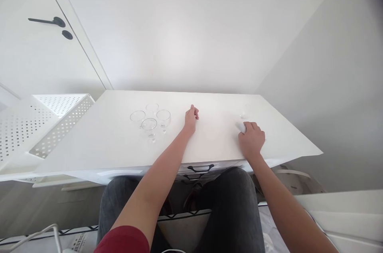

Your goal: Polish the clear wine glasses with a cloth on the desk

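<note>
Several clear stemmed glasses (151, 119) stand close together on the white table top (215, 141), left of centre. My left hand (190, 118) rests on the table just right of them with its fingers curled in, and nothing shows in it. My right hand (251, 138) lies further right, near the front edge. It is closed over a small white cloth (240, 126), which sticks out at the fingertips. One more clear glass (244, 111) stands faintly visible just beyond that hand.
A white perforated metal basket (54, 119) sits at the table's left end. A drawer with a black handle (200, 168) is below the front edge, above my knees. White walls close in behind and on the right. A door with a dark handle (48, 21) is at the far left.
</note>
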`<action>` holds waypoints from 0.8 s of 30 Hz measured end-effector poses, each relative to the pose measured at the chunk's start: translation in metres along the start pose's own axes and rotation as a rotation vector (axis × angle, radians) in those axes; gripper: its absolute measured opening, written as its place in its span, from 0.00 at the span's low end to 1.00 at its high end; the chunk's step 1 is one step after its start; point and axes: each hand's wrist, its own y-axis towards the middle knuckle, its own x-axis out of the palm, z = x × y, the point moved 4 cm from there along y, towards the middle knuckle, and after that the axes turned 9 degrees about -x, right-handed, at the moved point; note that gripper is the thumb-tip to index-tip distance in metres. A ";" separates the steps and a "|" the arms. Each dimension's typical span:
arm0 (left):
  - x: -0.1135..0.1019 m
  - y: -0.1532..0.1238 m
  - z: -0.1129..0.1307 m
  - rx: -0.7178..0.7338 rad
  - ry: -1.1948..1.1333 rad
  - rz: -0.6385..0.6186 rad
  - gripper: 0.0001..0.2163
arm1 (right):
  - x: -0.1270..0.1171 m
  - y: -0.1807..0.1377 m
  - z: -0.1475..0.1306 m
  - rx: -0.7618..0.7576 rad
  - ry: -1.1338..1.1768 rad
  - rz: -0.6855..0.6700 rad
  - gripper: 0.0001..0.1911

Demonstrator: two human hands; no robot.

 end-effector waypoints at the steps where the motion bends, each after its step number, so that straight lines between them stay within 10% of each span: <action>1: -0.001 0.001 -0.001 -0.013 -0.035 0.009 0.28 | 0.000 0.000 -0.001 -0.008 0.005 -0.011 0.19; 15: 0.000 0.000 0.000 -0.068 -0.146 0.013 0.23 | 0.001 0.002 -0.032 -0.263 0.194 -0.112 0.13; 24: -0.007 0.003 -0.005 -0.093 -0.205 0.102 0.23 | -0.067 -0.014 -0.180 -0.463 0.893 -0.062 0.35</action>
